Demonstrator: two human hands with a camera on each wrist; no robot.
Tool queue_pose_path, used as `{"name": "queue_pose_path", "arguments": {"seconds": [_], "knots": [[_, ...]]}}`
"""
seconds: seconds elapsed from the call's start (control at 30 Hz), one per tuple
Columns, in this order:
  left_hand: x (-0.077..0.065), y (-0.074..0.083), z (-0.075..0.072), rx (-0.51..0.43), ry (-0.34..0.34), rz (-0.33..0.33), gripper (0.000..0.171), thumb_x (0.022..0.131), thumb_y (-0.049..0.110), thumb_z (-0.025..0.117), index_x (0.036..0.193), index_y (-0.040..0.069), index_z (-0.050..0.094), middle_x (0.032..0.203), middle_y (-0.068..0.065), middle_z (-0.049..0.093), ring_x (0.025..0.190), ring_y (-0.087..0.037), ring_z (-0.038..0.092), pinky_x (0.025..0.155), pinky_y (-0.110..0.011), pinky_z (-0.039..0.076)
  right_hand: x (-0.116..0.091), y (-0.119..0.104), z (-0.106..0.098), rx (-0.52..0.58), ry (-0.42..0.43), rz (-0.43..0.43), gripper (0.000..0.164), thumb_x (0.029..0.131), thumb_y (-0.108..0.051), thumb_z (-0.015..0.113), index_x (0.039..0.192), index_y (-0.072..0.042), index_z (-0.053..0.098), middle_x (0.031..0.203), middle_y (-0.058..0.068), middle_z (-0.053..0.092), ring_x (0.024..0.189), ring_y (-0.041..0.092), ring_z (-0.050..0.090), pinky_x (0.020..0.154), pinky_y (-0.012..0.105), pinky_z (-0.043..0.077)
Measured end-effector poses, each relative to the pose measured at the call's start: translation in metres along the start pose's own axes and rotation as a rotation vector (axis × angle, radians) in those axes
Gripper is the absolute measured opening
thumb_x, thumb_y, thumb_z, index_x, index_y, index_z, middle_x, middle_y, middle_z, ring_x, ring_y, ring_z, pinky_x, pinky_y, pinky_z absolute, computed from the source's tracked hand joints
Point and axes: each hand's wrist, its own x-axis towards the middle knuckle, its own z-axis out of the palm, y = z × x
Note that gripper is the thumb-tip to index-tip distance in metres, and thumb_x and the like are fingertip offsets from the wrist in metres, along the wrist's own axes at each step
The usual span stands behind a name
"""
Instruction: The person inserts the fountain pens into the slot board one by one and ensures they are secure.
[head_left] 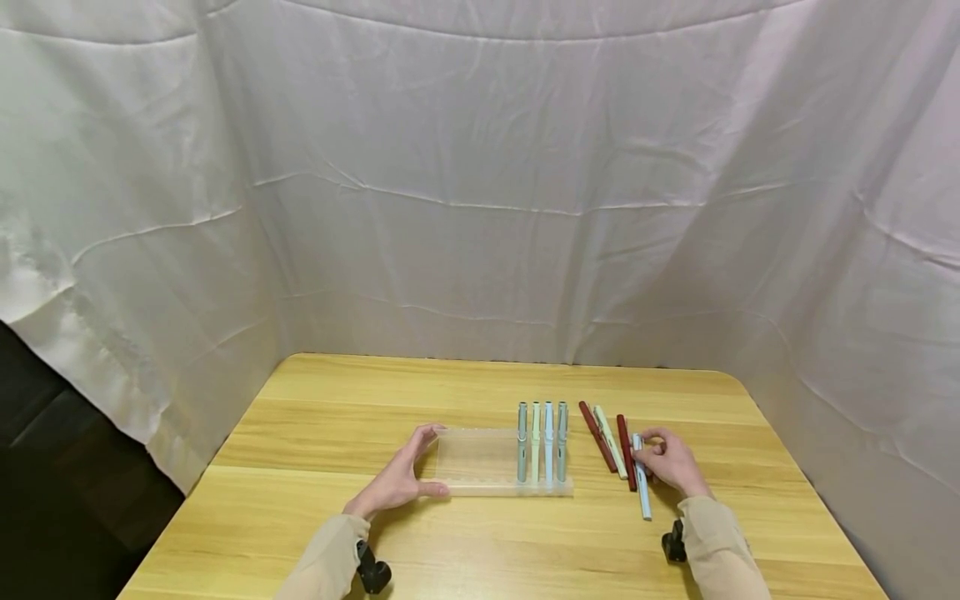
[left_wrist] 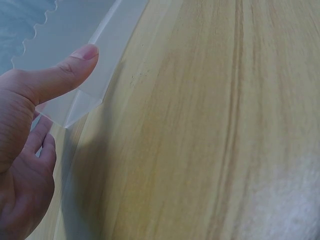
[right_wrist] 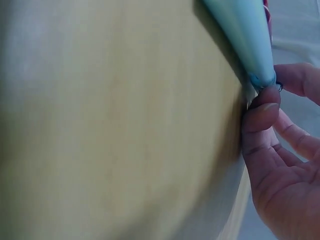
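A clear plastic pen rack [head_left: 480,458] lies on the table, several capped pens [head_left: 549,442] standing side by side in its right part. My left hand [head_left: 401,482] holds the rack's left end, thumb on the front lip and fingers round the far corner. In the left wrist view the thumb [left_wrist: 65,75] rests over the lip of the rack [left_wrist: 75,45]. To the right, my right hand [head_left: 670,460] pinches a light blue pen [head_left: 642,492] between thumb and fingers. The right wrist view shows that pen's barrel [right_wrist: 245,37] close up; the pinched part is mostly hidden.
Between the rack and my right hand lie a dark red pen [head_left: 597,437], a pale green pen [head_left: 611,442] and another dark red pen [head_left: 626,452], all slanted. The wooden table [head_left: 480,550] is bordered by a pale cloth curtain [head_left: 480,250] at the back and sides.
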Motion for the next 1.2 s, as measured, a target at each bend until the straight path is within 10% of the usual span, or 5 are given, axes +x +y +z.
{"name": "queue_pose_path", "arguments": {"seconds": [1.2], "knots": [[0.0007,-0.0022,-0.0009,0.004,0.006,0.022,0.096,0.076,0.016,0.086,0.152,0.006,0.029,0.164,-0.024,0.026,0.152,-0.048,0.023,0.126,-0.063,0.017,-0.0065,-0.0096,-0.0060,0.316,0.042,-0.005,0.056,0.099,-0.016,0.064,0.145,0.008,0.042,0.077,-0.009,0.070,0.056,0.003,0.047,0.052,0.019,0.044]]}}
